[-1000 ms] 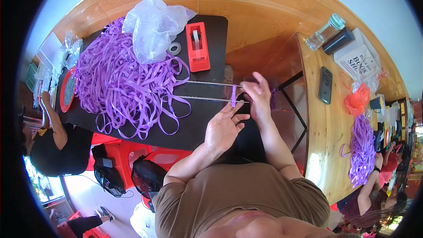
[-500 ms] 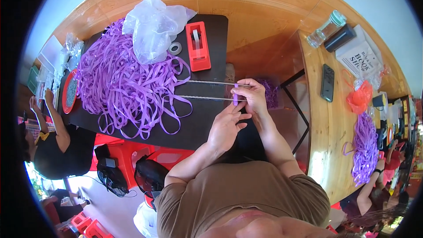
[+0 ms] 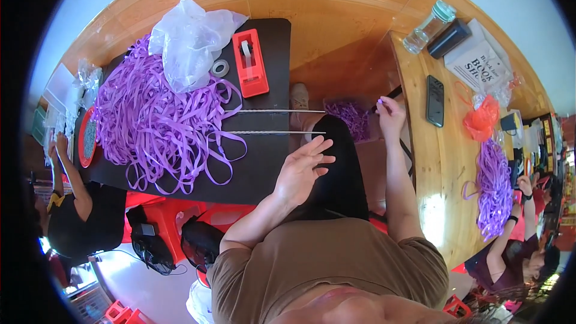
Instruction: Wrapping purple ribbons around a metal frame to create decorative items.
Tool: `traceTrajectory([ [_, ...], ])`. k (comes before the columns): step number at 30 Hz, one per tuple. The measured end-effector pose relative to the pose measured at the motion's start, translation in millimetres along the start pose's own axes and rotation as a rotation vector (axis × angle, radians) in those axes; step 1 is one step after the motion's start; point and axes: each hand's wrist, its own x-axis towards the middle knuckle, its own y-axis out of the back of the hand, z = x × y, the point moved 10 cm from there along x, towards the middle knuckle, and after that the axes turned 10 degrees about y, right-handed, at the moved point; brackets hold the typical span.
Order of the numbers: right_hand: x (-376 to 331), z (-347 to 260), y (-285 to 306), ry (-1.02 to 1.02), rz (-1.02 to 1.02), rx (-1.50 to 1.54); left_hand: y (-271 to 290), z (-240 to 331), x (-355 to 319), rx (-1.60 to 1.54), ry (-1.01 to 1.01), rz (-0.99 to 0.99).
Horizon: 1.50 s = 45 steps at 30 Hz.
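Observation:
Two thin metal rods [image 3: 276, 132] stick out from under a big heap of purple ribbon [image 3: 159, 123], past the dark table's right edge. Just below the nearer rod's tip is my left hand [image 3: 302, 173], its fingers spread and holding nothing. My right hand [image 3: 392, 117] is off to the right of the rod tips, apart from them. Between its thumb and forefinger is pinched a small piece of purple ribbon [image 3: 379, 101], mostly hidden by the fingers. Below the rod tips, beyond my knee, a bin [image 3: 367, 134] of short purple ribbon pieces stands low down.
On the dark table [image 3: 277, 54] are a red tape dispenser [image 3: 251, 66], a tape roll [image 3: 220, 68], a clear plastic bag [image 3: 189, 45] and a red tray [image 3: 87, 138]. The wooden table [image 3: 441, 162] holds a phone [image 3: 435, 101], bottle [image 3: 429, 27] and ribbon bundle [image 3: 495, 189]. Other people sit at both sides.
My right hand has pulled away rightward with the small purple ribbon piece, which was around the rod ends. My left hand has let go and opened. The view has shifted slightly.

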Motion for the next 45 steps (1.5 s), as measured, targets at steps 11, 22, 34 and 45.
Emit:
traceTrajectory([
  [11, -6, -134, -44, 0.285, 0.031, -0.053, -59, 19, -45, 0.494, -0.084, -0.267],
  [22, -127, -343, -202, 0.974, -0.838, 0.047, -123, 50, -156, 0.989, -0.581, -0.967],
  [34, -84, -299, -148, 0.208, -1.093, 0.759, -21, 145, -140, 0.902, -0.844, 0.165],
  [45, -38, -275, -69, 0.107, -0.961, 0.764, -65, 54, -44, 0.680, -0.233, -0.264],
])
